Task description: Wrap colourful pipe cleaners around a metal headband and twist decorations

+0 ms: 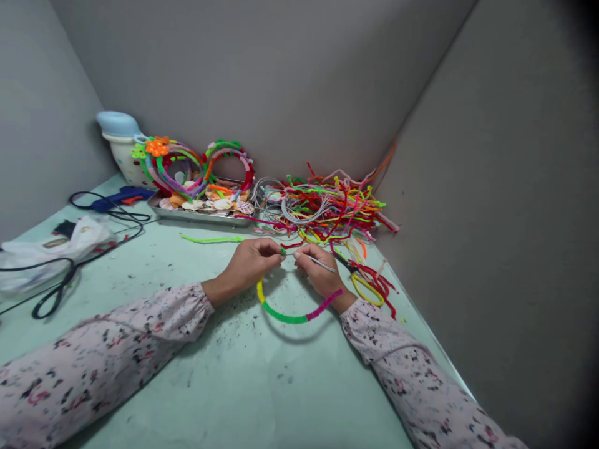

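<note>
A curved ring wrapped in yellow, green and magenta fuzzy stem (286,318) hangs below my hands, over the table. My left hand (256,259) pinches its far left part, where a small dark green bit shows at the fingertips. Close beside it, my right hand (319,267) is closed on a thin grey wire end, which sticks out across the fingers. A narrow gap separates the two sets of fingertips. The magenta end of the ring lies by my right wrist.
Behind are a metal tray (206,216) of shells and fuzzy headbands (229,153), and a pile of coloured stems (337,206) with wire coils. Yellow-handled scissors (367,290) lie right. Left are a blue glue gun (115,198), black cable, plastic bag (84,240) and blue-lidded container (122,146).
</note>
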